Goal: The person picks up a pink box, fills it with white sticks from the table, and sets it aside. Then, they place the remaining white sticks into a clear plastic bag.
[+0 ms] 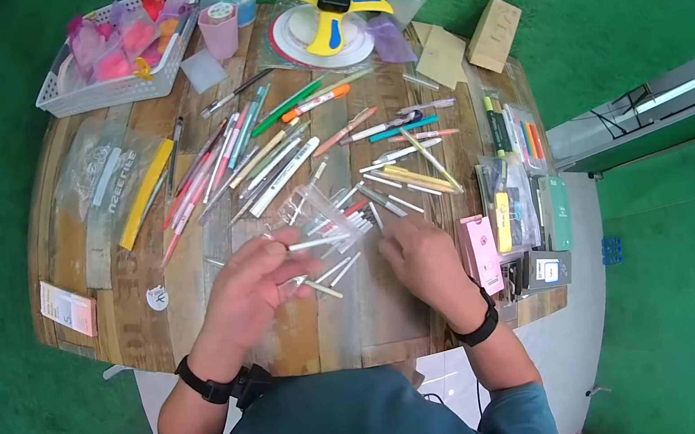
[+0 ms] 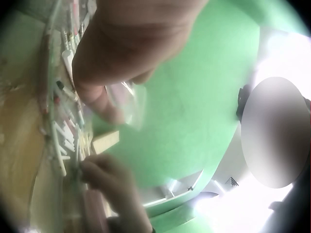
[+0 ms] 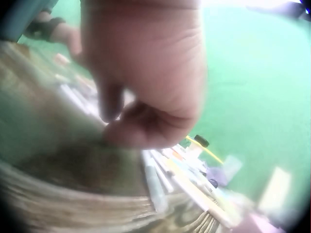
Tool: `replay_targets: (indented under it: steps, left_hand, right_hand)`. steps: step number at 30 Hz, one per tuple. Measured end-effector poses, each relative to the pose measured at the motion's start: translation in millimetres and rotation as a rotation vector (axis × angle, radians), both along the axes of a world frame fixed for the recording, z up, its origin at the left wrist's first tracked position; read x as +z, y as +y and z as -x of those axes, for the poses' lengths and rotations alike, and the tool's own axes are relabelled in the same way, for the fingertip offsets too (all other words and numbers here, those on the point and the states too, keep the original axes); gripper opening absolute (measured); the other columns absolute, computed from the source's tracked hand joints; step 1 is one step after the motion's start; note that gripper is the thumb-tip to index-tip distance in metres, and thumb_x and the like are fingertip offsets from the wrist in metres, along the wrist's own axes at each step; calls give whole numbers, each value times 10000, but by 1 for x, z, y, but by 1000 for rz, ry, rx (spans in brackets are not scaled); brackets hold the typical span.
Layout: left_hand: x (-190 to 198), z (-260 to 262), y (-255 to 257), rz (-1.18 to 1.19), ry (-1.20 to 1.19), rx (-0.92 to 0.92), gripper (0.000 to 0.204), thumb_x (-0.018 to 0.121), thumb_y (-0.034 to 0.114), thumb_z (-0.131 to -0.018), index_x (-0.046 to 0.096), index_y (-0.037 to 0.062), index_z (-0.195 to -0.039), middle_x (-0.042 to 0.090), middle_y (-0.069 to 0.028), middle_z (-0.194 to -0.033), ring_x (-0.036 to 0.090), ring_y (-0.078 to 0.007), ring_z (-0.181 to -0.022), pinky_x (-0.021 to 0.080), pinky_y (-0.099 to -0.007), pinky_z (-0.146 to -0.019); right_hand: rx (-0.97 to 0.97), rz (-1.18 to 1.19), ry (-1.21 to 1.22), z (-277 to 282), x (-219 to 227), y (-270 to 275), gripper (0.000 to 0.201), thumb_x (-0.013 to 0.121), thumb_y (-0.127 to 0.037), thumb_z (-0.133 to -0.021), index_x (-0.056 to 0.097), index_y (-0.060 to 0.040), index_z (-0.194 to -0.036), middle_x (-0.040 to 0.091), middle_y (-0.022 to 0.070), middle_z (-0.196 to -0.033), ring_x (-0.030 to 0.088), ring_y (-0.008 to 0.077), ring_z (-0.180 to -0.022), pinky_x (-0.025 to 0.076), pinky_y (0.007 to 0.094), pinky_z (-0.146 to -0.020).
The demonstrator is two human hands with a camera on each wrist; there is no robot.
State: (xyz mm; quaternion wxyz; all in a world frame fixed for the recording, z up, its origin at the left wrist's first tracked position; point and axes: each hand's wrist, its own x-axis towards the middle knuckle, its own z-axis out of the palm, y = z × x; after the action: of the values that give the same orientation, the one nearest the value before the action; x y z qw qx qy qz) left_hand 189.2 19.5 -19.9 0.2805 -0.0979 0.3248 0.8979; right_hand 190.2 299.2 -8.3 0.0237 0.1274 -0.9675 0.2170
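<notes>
Left hand [image 1: 253,282] grip: clear bag [image 1: 319,208]; yellow strip [image 1: 145,193] text unreadable.

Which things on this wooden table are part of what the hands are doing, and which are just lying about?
In hand:
- left hand, holding the clear plastic bag
- right hand, fingers down on the table
- loose white sticks between the hands

Lying about:
- white plastic basket of pink pieces
- yellow-and-blue propeller toy
- pink plastic cup
- cardboard box
- long yellow strip

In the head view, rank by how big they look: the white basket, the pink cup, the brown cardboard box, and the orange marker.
1. white basket
2. brown cardboard box
3. pink cup, close to the box in apparent size, so this order is unsure
4. orange marker, long but thin
</notes>
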Motion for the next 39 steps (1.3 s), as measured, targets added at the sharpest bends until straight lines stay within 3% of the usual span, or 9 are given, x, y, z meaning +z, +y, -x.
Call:
replay_targets:
  steps: [8,11,13,14,16,28,31,35,39]
  left_hand:
    - [1,-2,1,-77,-96,23,293,567,129,-1032,612,21,-1302,695,-203,-1238,703,-367,-1148,614,-448,-872]
    - [-1,0,0,-114,-111,12,294,575,116,-1015,601,24,-1293,682,-195,-1259,689,-372,-1172,608,-460,-889]
    - [-4,-1,0,-107,-102,-16,297,578,111,-1006,594,26,-1291,670,-192,-1278,682,-374,-1186,605,-468,-900]
    - [-6,-1,1,-100,-85,-62,284,574,122,-1014,589,38,-1285,654,-171,-1316,663,-353,-1217,575,-464,-941]
    - [-6,-1,6,-99,-63,-117,271,570,134,-1022,584,50,-1280,638,-151,-1353,644,-333,-1248,545,-460,-982]
    - [-2,-7,17,-183,-51,-209,339,583,95,-1008,607,36,-1340,639,-117,-1382,636,-296,-1271,570,-442,-961]
    - [-1,-7,18,-170,-70,-184,334,587,58,-983,606,12,-1313,628,-159,-1380,629,-363,-1280,584,-495,-953]
    - [-2,-7,14,-168,-15,-203,336,614,121,-1014,612,31,-1337,647,-115,-1370,645,-276,-1258,579,-422,-960]
    - [-1,-7,14,-135,11,-213,342,642,152,-1016,618,35,-1337,658,-105,-1355,653,-260,-1248,587,-397,-957]
  right_hand:
    - [-95,-67,-27,17,-11,-11,330,685,-93,-885,580,-35,-1192,661,223,-889,665,432,-754,556,499,-698]
    - [-175,13,-62,8,20,-10,451,665,-70,-900,526,6,-1322,690,191,-935,715,326,-775,582,445,-678]
    - [-203,496,-61,2,36,-1,507,642,0,-937,465,12,-1412,688,125,-984,691,177,-765,592,345,-671]
    - [-205,496,-59,2,42,-3,507,642,0,-937,465,12,-1412,688,125,-984,691,177,-765,592,345,-671]
    - [-197,1101,72,3,51,-5,474,610,41,-970,454,-7,-1415,659,82,-1028,641,95,-811,587,277,-689]
    - [-56,1202,-38,-7,33,-22,398,619,56,-980,483,-16,-1347,692,120,-1093,658,135,-939,550,275,-828]
    - [-65,1184,54,-12,34,-24,394,622,62,-977,489,-15,-1339,697,122,-1105,651,126,-948,541,272,-837]
    - [-140,1256,262,-7,34,-14,403,616,52,-963,497,-22,-1340,698,113,-1041,655,136,-878,556,288,-799]
    - [-115,1266,116,-9,35,-12,401,618,68,-972,489,-13,-1343,696,120,-1085,649,124,-940,544,276,-838]
